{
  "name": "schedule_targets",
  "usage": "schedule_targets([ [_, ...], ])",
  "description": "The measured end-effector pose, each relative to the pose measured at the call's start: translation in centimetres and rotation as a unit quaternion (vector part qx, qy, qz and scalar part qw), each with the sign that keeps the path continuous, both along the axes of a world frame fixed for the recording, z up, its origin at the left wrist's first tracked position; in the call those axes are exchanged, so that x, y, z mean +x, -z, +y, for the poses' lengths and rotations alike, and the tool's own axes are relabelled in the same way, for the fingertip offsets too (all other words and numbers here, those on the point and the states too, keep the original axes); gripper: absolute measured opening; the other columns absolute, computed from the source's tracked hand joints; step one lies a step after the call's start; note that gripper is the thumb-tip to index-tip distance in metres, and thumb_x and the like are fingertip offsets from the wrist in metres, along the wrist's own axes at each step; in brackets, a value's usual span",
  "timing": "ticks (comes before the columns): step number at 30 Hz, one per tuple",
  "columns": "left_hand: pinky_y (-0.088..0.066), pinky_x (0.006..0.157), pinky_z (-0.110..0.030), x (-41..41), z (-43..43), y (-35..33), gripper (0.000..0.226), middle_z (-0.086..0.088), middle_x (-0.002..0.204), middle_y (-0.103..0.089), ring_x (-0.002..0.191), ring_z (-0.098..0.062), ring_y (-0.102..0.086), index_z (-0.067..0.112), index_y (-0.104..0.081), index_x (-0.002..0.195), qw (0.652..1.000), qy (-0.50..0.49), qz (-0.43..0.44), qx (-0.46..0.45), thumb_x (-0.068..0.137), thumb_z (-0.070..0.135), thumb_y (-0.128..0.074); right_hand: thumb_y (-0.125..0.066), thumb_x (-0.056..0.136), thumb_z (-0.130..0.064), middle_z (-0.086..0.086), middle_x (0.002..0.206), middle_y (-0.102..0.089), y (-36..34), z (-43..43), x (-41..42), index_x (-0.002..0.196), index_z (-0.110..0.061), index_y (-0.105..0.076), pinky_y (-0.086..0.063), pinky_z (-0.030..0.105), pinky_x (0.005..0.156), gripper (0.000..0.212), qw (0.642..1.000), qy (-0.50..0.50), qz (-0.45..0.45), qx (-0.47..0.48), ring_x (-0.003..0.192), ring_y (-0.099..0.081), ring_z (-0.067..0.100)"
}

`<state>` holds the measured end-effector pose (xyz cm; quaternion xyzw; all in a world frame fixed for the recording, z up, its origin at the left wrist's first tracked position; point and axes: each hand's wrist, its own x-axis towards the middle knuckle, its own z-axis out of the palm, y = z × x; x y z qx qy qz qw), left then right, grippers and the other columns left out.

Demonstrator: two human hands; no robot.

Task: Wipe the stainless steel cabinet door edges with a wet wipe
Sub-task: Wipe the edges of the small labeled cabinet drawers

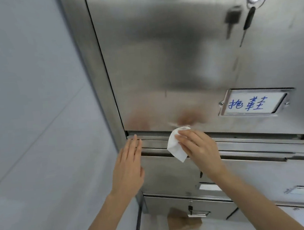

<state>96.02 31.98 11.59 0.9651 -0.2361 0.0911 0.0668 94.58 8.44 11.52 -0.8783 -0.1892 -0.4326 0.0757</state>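
Under the cabinet door (169,57), right hand (197,145) pinching wet wipe (175,146); left hand (129,165) beside

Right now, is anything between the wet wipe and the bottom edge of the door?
Nothing visible: the right hand presses the wet wipe onto the bottom edge. The left hand rests further left, apart from it.

White wet wipe (175,146) crumpled, pressed against bottom edge of steel cabinet door (188,59).
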Motion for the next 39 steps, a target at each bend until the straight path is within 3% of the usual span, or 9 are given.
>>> schedule_targets([
  [8, -0.043, 0.105, -0.049, 1.8, 1.4, 2.6, 0.085, -0.014, 0.151, -0.038, 0.139, -0.032, -0.037, -0.001, -0.044, 0.141, 0.998, -0.026, 0.002, -0.057, 0.062, 0.005, -0.078, -0.067, 0.082, 0.002, 0.01, 0.091, -0.071, 2.1, 8.5, 6.2, 0.089, -0.001, -0.073, -0.052, 0.033, 0.06, 0.01, 0.996, -0.047, -0.073, -0.007, 0.075, -0.066, 0.024],
  [13, -0.031, 0.113, -0.043, 1.9, 1.9, 3.0, 0.085, -0.008, 0.157, -0.028, 0.144, -0.028, -0.026, 0.003, -0.036, 0.147, 0.997, -0.024, -0.003, -0.067, 0.071, 0.008, -0.074, -0.069, 0.083, 0.002, 0.008, 0.093, -0.071, 4.3, 8.3, 5.6, 0.095, -0.003, -0.074, -0.054, 0.032, 0.07, 0.014, 0.992, 0.011, -0.095, 0.085, 0.079, -0.066, 0.025],
  [20, -0.008, 0.121, -0.031, 1.5, 2.3, 3.8, 0.079, 0.003, 0.161, -0.002, 0.149, -0.014, 0.0, 0.012, -0.015, 0.153, 0.991, -0.024, 0.011, -0.128, 0.087, 0.009, -0.058, -0.067, 0.085, 0.002, 0.011, 0.095, -0.071, 5.1, 10.4, 6.4, 0.093, 0.0, -0.073, -0.05, 0.028, 0.086, 0.011, 0.987, 0.02, -0.114, 0.115, 0.085, -0.065, 0.027],
  [25, -0.028, 0.117, -0.043, 1.4, 2.5, 4.0, 0.079, -0.004, 0.157, -0.02, 0.146, -0.022, -0.019, 0.004, -0.029, 0.148, 0.982, -0.039, -0.022, -0.182, 0.079, 0.0, -0.067, -0.073, 0.081, -0.001, 0.01, 0.099, -0.071, 5.7, 13.2, 8.2, 0.098, -0.003, -0.073, -0.052, 0.031, 0.086, 0.017, 0.983, 0.006, -0.144, 0.112, 0.091, -0.066, 0.024],
  [32, -0.03, 0.116, -0.045, 1.0, 1.3, 5.2, 0.08, -0.003, 0.158, -0.019, 0.147, -0.021, -0.015, 0.007, -0.025, 0.149, 0.98, 0.003, -0.043, -0.194, 0.08, 0.0, -0.066, -0.074, 0.081, -0.006, 0.005, 0.095, -0.072, 6.4, 10.9, 7.9, 0.091, -0.007, -0.075, -0.05, 0.029, 0.075, 0.01, 0.972, 0.01, -0.196, 0.128, 0.088, -0.067, 0.02],
  [35, -0.033, 0.114, -0.046, 0.9, 1.5, 5.4, 0.082, -0.006, 0.156, -0.027, 0.146, -0.023, -0.022, 0.005, -0.031, 0.148, 0.979, 0.026, -0.059, -0.194, 0.076, -0.003, -0.069, -0.074, 0.081, -0.006, 0.004, 0.097, -0.072, 6.9, 9.9, 7.0, 0.091, -0.007, -0.075, -0.048, 0.029, 0.076, 0.01, 0.965, 0.048, -0.204, 0.157, 0.089, -0.066, 0.019],
  [39, -0.034, 0.112, -0.046, 1.5, 1.7, 5.2, 0.08, -0.011, 0.153, -0.033, 0.143, -0.028, -0.029, 0.0, -0.037, 0.145, 0.979, 0.015, -0.078, -0.185, 0.072, -0.007, -0.07, -0.075, 0.079, -0.004, 0.006, 0.094, -0.072, 6.4, 12.9, 7.7, 0.086, -0.005, -0.075, -0.048, 0.03, 0.077, 0.007, 0.97, 0.025, -0.178, 0.165, 0.087, -0.067, 0.022],
])
